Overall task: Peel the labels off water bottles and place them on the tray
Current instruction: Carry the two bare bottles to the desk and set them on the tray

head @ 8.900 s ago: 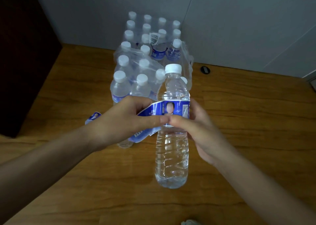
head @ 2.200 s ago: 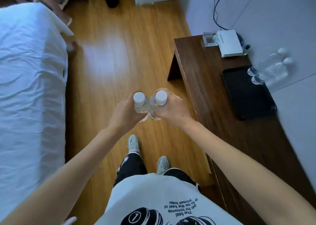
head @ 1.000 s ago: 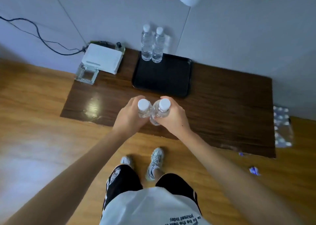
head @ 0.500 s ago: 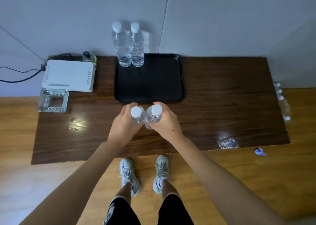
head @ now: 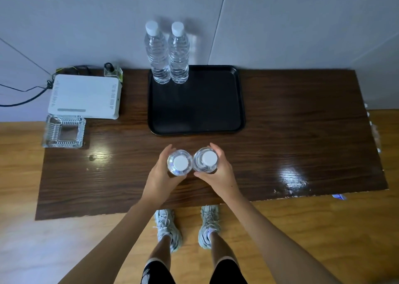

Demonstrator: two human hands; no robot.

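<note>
L hand (head: 160, 176) & R hand (head: 220, 175) grip bare, label-free bottles (head: 179, 162).

Single head-worn view, looking steeply down from standing height over the dark wooden table (head: 302, 132) toward the grey wall (head: 86, 24); the black rectangular tray (head: 240, 102) sits mid-frame, near.

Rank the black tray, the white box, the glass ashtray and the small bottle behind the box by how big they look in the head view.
1. black tray
2. white box
3. glass ashtray
4. small bottle, partly hidden behind the box

All four sit on the same tabletop at similar depth, so the order looks reliable.
</note>
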